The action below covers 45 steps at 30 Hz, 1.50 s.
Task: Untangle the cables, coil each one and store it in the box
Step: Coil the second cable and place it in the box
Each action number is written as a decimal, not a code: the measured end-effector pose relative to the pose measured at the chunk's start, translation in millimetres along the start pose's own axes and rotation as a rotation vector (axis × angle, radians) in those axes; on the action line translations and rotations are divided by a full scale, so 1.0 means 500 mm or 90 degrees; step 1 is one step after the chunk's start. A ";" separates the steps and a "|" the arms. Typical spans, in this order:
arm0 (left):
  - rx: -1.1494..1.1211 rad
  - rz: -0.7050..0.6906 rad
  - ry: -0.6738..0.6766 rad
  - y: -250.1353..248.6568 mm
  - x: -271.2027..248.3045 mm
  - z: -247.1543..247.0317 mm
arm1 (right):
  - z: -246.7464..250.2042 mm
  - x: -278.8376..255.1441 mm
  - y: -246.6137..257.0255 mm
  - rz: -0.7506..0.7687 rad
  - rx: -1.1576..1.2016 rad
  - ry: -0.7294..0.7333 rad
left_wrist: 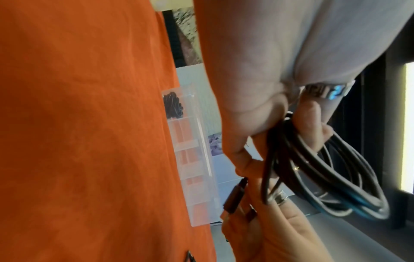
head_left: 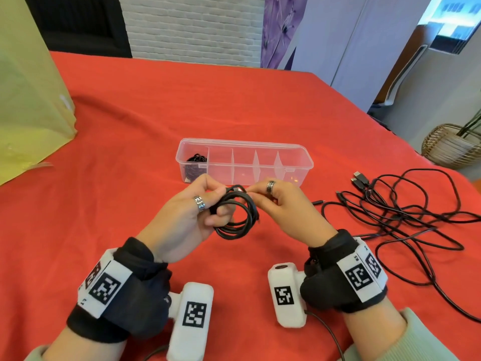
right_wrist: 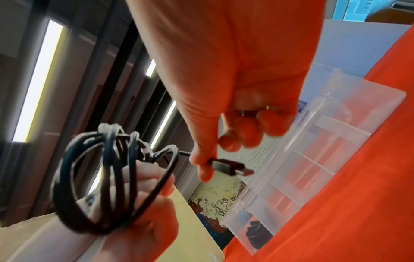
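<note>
My left hand grips a black cable coil of several loops, held above the red table just in front of the box; the same coil shows in both wrist views. My right hand pinches that cable's USB plug between thumb and fingers, right beside the coil. The clear divided box lies across the table's middle, with one coiled black cable in its leftmost compartment. A tangle of black cables lies on the table at the right.
A yellow-green bag stands at the table's left. A wicker basket sits off the table's right edge. The red tablecloth covers the whole surface.
</note>
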<state>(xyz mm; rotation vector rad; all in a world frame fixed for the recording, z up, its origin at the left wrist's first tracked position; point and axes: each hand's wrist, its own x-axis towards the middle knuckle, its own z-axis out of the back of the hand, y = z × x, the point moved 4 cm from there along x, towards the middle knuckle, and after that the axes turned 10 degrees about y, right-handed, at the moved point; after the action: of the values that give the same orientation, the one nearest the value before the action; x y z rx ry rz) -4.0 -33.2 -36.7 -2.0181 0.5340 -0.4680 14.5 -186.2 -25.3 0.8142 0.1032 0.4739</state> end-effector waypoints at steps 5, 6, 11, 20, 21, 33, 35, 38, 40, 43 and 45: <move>0.000 -0.047 0.029 0.005 0.005 0.006 | -0.003 0.001 -0.001 -0.047 0.258 -0.062; 0.018 -0.056 0.012 0.006 0.006 0.005 | -0.007 0.001 -0.004 -0.058 0.311 -0.069; 0.123 -0.087 -0.057 0.008 0.010 0.010 | -0.027 0.001 0.001 -0.060 0.542 -0.038; 0.230 -0.088 -0.155 0.008 0.012 0.020 | -0.041 0.007 0.005 -0.067 0.674 0.018; 0.237 -0.095 -0.170 0.007 0.012 0.024 | -0.039 0.006 0.010 -0.038 0.648 0.045; 0.175 -0.062 -0.166 0.016 0.020 0.036 | -0.026 -0.003 0.027 0.031 0.271 -0.041; 0.133 -0.050 -0.166 0.014 0.022 0.038 | -0.014 0.000 0.020 0.022 0.197 -0.108; 0.069 -0.026 -0.165 0.018 0.026 0.033 | -0.005 0.002 0.020 0.028 0.176 -0.141; 0.039 -0.014 -0.157 0.024 0.027 0.028 | -0.011 0.002 0.024 0.040 0.176 -0.103; 0.017 0.003 -0.137 0.031 0.026 0.026 | -0.016 0.001 0.026 0.048 0.130 -0.092; 0.056 0.024 -0.113 0.034 0.025 0.024 | -0.018 -0.003 0.029 0.056 0.097 -0.081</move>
<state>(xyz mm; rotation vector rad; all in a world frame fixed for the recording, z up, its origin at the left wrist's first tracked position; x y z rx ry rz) 9.7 -39.1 -55.9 -1.9388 0.4346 -0.2807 5.5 -172.0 -21.0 0.9994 -0.0145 0.5004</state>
